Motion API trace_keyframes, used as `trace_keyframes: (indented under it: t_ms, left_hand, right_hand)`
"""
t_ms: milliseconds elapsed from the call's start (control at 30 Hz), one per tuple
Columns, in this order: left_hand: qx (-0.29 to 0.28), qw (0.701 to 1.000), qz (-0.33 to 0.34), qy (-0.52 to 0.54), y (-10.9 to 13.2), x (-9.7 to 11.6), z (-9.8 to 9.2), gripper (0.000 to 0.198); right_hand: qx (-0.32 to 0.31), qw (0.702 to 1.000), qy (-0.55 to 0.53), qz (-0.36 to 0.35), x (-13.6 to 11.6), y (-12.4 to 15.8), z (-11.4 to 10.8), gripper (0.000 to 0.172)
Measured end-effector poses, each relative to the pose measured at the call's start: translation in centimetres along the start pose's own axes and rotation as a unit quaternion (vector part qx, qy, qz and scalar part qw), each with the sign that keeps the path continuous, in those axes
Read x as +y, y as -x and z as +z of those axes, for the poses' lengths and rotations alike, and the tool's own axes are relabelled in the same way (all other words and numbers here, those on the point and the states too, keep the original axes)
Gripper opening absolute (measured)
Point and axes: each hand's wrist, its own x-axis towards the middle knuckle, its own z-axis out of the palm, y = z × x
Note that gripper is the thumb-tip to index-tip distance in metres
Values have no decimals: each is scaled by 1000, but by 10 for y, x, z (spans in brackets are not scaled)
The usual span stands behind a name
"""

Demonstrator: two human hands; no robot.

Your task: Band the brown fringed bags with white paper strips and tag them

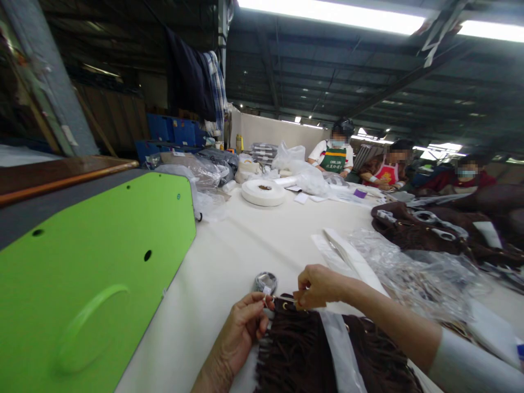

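Note:
A dark brown fringed bag (290,344) with metal eyelets along its top edge lies on the white table in front of me. My left hand (241,325) pinches the bag's top left corner, where a bit of white shows at the fingertips. Closed at the same edge, further right, is my right hand (321,286), with a small tan piece (301,301) at its fingers. What exactly the fingertips grip is partly hidden. A white strip (341,349) runs down over the bag. Just beyond the left fingertips sits a small clear-wrapped coil (266,283).
A large green panel (102,273) stands at left. Further back are a white roll (263,193) and plastic-wrapped goods (188,169). Clear plastic bags (409,273) and a pile of brown bags (434,224) lie at right. Several co-workers (335,155) sit across the table.

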Motion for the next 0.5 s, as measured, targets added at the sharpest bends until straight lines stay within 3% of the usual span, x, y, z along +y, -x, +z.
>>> trace_keyframes:
  t_ms: [100, 233, 400, 500]
  left_hand:
    - [-2, 1000, -6, 6, 2, 0, 0, 30]
    - [-2, 1000, -8, 11, 2, 0, -1, 39]
    - [13, 1000, -11, 6, 6, 2, -1, 48]
    - [3, 998, -19, -54, 19, 3, -1, 52]
  right_hand:
    - [16, 999, -48, 6, -2, 7, 0, 6]
    - [-24, 979, -199, 27, -9, 14, 8, 12]
    - [-46, 903, -426, 34, -18, 16, 39, 11]
    - [-61, 855, -515, 25, -25, 15, 58, 9]
